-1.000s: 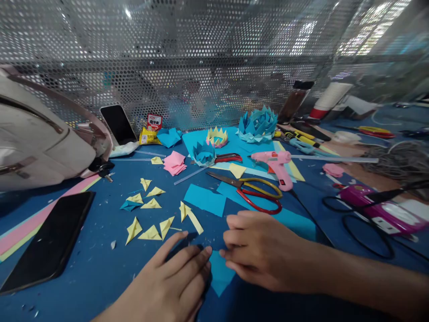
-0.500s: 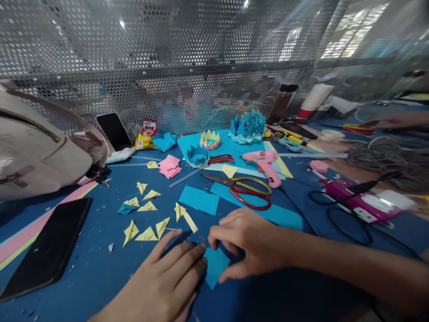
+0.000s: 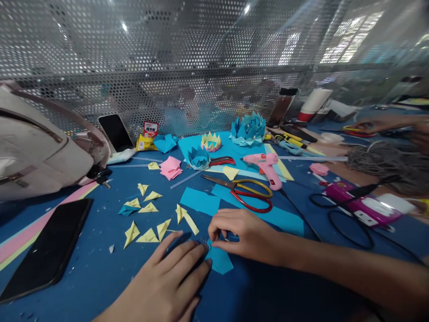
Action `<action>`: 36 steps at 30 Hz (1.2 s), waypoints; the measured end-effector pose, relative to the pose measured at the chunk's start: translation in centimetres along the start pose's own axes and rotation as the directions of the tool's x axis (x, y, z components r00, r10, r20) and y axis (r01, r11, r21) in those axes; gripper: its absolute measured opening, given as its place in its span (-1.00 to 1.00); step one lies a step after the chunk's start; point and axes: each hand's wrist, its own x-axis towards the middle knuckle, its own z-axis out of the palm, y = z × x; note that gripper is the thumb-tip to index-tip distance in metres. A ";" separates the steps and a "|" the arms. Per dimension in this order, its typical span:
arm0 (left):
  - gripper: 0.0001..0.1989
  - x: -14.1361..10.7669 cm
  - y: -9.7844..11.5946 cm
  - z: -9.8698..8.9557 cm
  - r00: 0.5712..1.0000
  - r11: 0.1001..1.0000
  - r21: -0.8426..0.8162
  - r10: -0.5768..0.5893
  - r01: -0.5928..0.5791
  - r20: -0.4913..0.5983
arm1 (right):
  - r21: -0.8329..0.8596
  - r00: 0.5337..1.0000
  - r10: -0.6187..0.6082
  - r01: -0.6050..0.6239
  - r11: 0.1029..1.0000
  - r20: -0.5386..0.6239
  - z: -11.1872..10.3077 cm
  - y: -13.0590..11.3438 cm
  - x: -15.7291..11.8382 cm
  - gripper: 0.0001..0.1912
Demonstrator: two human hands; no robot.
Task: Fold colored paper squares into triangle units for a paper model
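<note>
A small piece of blue paper (image 3: 221, 261) lies on the table between my two hands, its upper edge partly hidden by fingers. My right hand (image 3: 243, 230) pinches its top corner with curled fingers and thumb. Flat on the table, my left hand (image 3: 170, 279) has its fingers stretched out, the tips touching the paper's left edge. Several folded yellow paper triangles (image 3: 148, 235) are spread left of the hands. Beyond the right hand are scissors (image 3: 252, 188) with one yellow and one red handle, resting over a blue paper strip (image 3: 268, 210).
A pink glue gun (image 3: 268, 167), a blue paper lotus (image 3: 248, 129) and a yellow paper ring (image 3: 211, 142) stand farther back. At left are a black phone (image 3: 47, 248) and a pale bag (image 3: 43, 147). Another person's hand (image 3: 378, 124) shows at far right, near grey yarn (image 3: 385, 161).
My right hand has closed from a wider grasp into a pinch at the paper's top corner. The paper has turned and its outline has changed. My left hand has barely moved.
</note>
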 end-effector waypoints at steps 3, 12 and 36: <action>-0.62 0.0 -0.2 0.0 0.999 1.000 -0.007 0.013 -0.013 0.030 | 0.001 0.997 0.074 -0.074 0.997 -0.033 0.4 0.1 -0.2 -0.97; -0.53 0.0 -0.4 0.3 0.997 1.000 -0.030 -0.007 0.010 0.080 | -0.073 0.982 0.188 -0.188 0.980 -0.005 0.1 -0.5 -0.5 -0.93; -0.54 1.6 -0.6 -2.3 0.971 1.000 0.001 0.006 -0.007 0.240 | -0.224 0.999 -0.024 0.016 0.975 -0.034 1.0 -0.2 -1.1 -0.86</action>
